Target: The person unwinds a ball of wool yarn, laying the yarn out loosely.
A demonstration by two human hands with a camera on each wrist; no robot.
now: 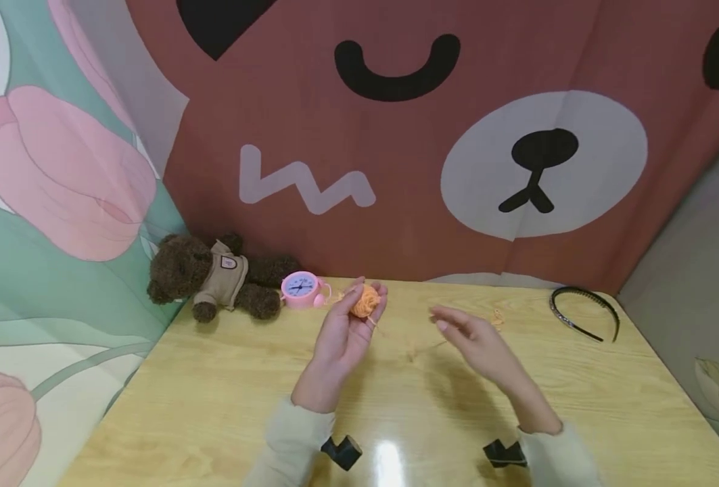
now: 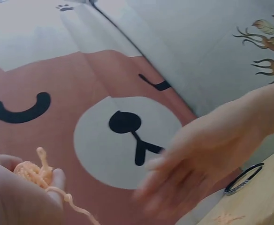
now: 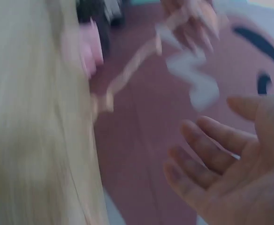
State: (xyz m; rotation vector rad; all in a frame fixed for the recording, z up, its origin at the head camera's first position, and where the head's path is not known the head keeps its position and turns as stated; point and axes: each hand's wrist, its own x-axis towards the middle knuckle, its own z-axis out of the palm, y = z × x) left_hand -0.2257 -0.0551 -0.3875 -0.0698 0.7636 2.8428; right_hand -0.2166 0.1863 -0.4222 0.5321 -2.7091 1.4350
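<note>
A small ball of peach-orange yarn [image 1: 366,301] is held in my left hand [image 1: 339,338], between the thumb and fingers, palm upward. From the ball a loose strand [image 2: 72,202] hangs down in the left wrist view, and a short yarn end sticks up on top. My right hand [image 1: 483,348] is raised over the table to the right, apart from the ball. Its fingers [image 3: 212,152] are loosely bent with nothing between them in the right wrist view. Blur hides where the strand runs near the table.
On the wooden table [image 1: 213,406], a brown teddy bear [image 1: 228,277] lies at the back left beside a pink alarm clock [image 1: 301,289]. A black headband [image 1: 584,314] lies at the back right. Some loose yarn [image 1: 498,318] is behind the right hand. A bear-print curtain [image 1: 408,169] stands behind.
</note>
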